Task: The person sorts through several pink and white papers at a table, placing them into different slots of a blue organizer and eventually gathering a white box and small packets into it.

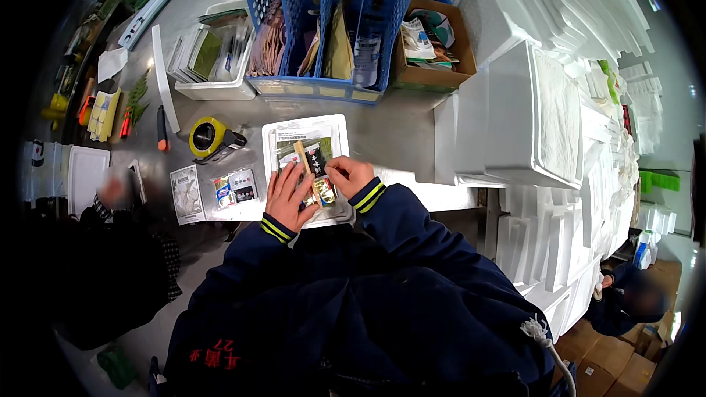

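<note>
A white shallow tray (341,126) sits on the metal table in front of me, holding small packets, a black packet (315,160) with white print and a printed paper label (293,134). A light wooden strip (301,153) slants across the packets. My left hand (287,192) lies over the tray's lower left, fingers stretched out and resting on the contents beside the strip. At the tray's right side, my right hand (353,176) has its fingers curled in a pinch near the black packet; what is between the fingertips is hidden.
Left of the tray are a bagged packet set (235,188), a printed card (188,195) and a yellow tape dispenser (208,137). Blue file racks (316,87) and a cardboard box (430,77) stand behind. White foam boxes (507,117) crowd the right. People are at both sides.
</note>
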